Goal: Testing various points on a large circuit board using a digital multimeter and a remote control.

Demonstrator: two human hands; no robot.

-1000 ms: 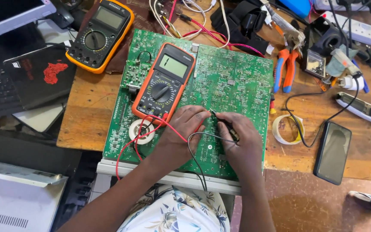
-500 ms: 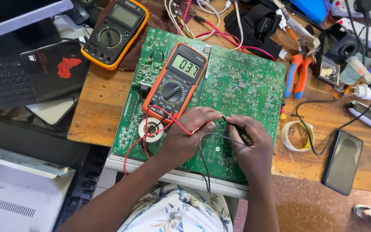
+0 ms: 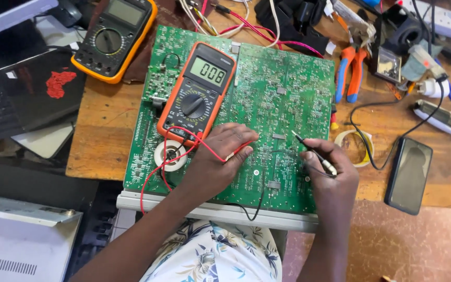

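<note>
A large green circuit board (image 3: 283, 89) lies on the wooden table. An orange multimeter (image 3: 197, 94) rests on its left half, its display lit. My left hand (image 3: 219, 156) rests on the board just below the meter and grips the red probe (image 3: 240, 150), whose red lead (image 3: 152, 169) loops back to the meter. My right hand (image 3: 330, 167) holds the black probe (image 3: 314, 153) like a pen, its tip touching the board near the right middle. A black lead (image 3: 259, 201) hangs over the board's front edge.
A second, yellow multimeter (image 3: 113, 39) sits at the back left. Orange-and-blue pliers (image 3: 352, 70), a tape roll (image 3: 358, 146), a black phone (image 3: 409, 175), cables and small tools crowd the right side. A dark laptop (image 3: 22, 99) lies left.
My hands have moved apart: the right hand with the black probe shifted right across the board. The camera view moved closer and the meter reading changed.
</note>
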